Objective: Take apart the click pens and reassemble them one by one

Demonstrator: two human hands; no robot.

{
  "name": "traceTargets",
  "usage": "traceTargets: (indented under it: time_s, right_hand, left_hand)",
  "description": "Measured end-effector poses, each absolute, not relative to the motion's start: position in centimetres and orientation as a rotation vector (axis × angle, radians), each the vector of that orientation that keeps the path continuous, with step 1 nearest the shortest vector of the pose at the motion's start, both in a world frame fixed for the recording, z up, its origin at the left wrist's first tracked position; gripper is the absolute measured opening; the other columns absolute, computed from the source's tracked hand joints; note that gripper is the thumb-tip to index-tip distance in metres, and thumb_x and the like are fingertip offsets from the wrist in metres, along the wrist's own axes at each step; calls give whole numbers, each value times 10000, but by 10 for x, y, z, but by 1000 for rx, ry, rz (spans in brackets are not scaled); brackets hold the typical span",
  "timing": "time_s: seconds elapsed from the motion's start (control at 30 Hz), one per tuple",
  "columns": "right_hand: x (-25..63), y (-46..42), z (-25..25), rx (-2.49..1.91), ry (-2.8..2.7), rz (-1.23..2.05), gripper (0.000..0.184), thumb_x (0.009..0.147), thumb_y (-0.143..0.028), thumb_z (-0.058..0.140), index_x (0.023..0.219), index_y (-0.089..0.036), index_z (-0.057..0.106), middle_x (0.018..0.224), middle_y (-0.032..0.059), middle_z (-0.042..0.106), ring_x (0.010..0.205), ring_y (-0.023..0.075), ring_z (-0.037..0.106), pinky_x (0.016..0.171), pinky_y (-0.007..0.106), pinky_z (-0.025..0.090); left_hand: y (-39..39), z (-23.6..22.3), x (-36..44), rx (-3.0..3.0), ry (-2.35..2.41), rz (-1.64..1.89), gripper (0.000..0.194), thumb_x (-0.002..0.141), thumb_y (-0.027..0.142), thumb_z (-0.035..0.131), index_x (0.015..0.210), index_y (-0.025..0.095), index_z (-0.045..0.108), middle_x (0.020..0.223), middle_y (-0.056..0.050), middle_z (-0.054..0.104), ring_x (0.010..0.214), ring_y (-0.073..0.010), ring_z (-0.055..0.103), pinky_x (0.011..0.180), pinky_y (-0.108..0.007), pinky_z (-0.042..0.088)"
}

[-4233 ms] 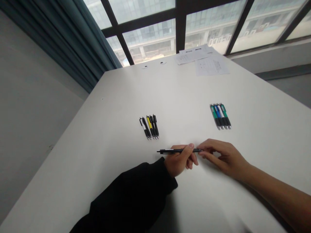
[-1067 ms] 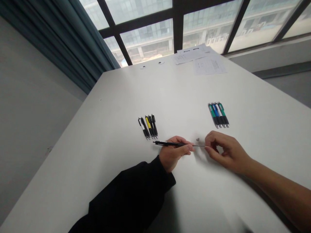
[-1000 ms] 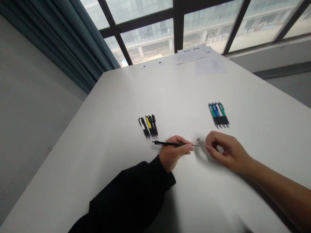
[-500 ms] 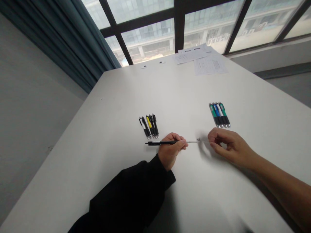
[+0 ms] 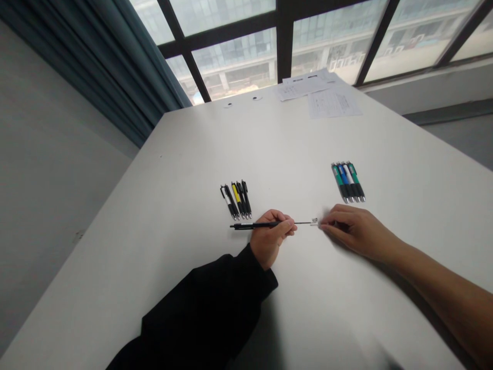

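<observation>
Loose metallic piece (image 5: 315,220) by my right hand (image 5: 356,231)
My left fingers (image 5: 284,227) grip the black pen (image 5: 246,226); right grip, I can't tell. A nudge could roll the piece away.

Over the white table (image 5: 285,149), passage to its far edge is flanked by slim black-white-yellow pens (image 5: 236,196) and green-blue-white pens (image 5: 349,179).

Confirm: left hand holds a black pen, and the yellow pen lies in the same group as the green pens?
Wrong group: the head view shows the yellow pen in the other group, nearer the picture's left, not with the green pens. The left hand does hold a black pen.
</observation>
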State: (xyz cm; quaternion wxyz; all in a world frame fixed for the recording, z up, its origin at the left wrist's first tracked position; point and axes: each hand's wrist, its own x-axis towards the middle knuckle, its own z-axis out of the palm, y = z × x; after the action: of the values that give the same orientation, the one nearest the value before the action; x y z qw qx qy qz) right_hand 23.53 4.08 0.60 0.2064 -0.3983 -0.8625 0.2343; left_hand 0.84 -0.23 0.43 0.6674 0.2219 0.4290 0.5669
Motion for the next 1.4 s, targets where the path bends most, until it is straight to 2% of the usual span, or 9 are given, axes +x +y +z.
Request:
traceTargets:
  time_s: [0.27,0.47,0.63,0.77,1.13,1.4]
  right_hand:
    - [235,41,4,-1164,-2336,613,156,935,-318,646,927,-203,752,852,55,705,693,175,646,666,318,494]
    - [233,34,18,-1037,-2201,679,151,955,-291,617,921,-194,728,794,52,650,622,155,574,558,301,457]
    - [228,26,23,-836,-2202,826,155,931,-275,666,1055,-212,735,936,79,677,693,155,608,559,277,483]
    - [223,23,19,-794,-2258,835,143,952,-256,623,1001,-221,752,911,80,681,761,169,642,588,267,488]
    - [243,37,27,-885,-2425,779,101,914,-223,618,948,-220,712,911,76,682,737,187,640,667,315,505]
    - [245,40,14,-1006,-2594,573,154,953,-230,549,938,-196,699,916,89,657,783,215,638,720,359,517]
  left_hand:
    - [-3,5,8,512,960,1262,342,594,208,856,709,155,539,695,18,653,611,-94,640,591,-203,432]
    - [-4,0,8,602,1002,1241,315,630,209,853,723,154,557,708,11,672,635,-104,661,605,-210,458]
    - [-8,-2,7,847,1029,1129,299,682,234,861,763,148,587,768,-26,716,646,-112,661,647,-247,496]
    - [-10,-1,5,917,1012,1043,323,674,273,889,779,139,615,806,-51,737,661,-115,659,664,-261,509]
    - [-8,-1,5,715,965,1208,328,644,280,915,767,140,646,819,-55,753,653,-122,685,637,-247,517]
    - [-3,9,1,365,868,1210,494,530,348,978,763,154,588,807,-14,716,600,-67,618,553,-177,434]
